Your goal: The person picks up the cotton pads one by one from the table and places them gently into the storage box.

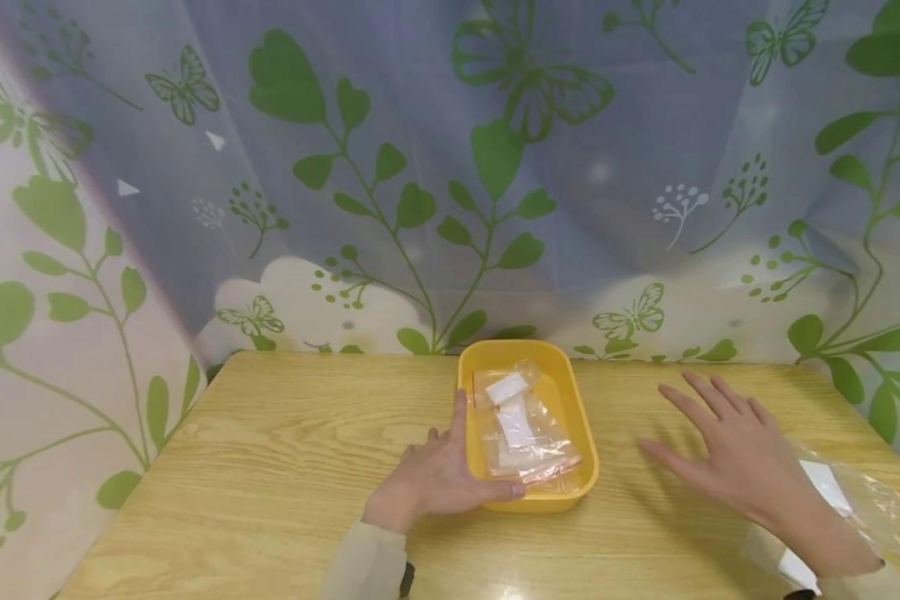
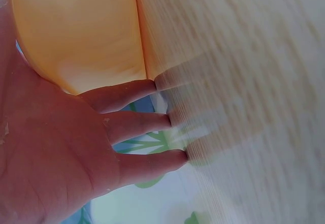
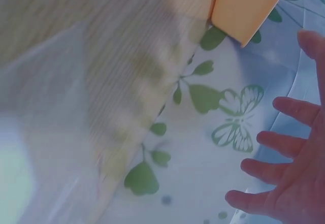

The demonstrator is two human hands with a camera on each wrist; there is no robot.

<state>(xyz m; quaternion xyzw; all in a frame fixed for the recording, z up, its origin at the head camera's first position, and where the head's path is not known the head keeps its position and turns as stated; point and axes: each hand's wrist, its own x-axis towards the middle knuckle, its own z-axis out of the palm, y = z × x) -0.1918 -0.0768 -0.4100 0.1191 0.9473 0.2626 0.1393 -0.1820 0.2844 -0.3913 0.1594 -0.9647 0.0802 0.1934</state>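
Note:
A yellow plastic bin (image 1: 587, 450) stands on the table, holding several clear zip bags (image 1: 542, 433) with white pieces inside. My left hand (image 1: 438, 475) rests against its near left corner, thumb along the front rim and index finger along the left side. In the left wrist view, three straight fingers (image 2: 147, 165) of that hand have their tips at the tabletop beside the bin wall (image 2: 81, 31). To the right of the bin, my right hand (image 1: 757, 462) hovers over the table with fingers spread and nothing in it. Clear bags (image 1: 873, 504) with white pieces lie partly hidden under its wrist.
The wood-grain table (image 1: 307, 450) ends at a hanging cloth (image 1: 420, 167) printed with leaves and butterflies. Close to its back edge stands the bin. More cloth (image 1: 52, 333) hangs along the left side.

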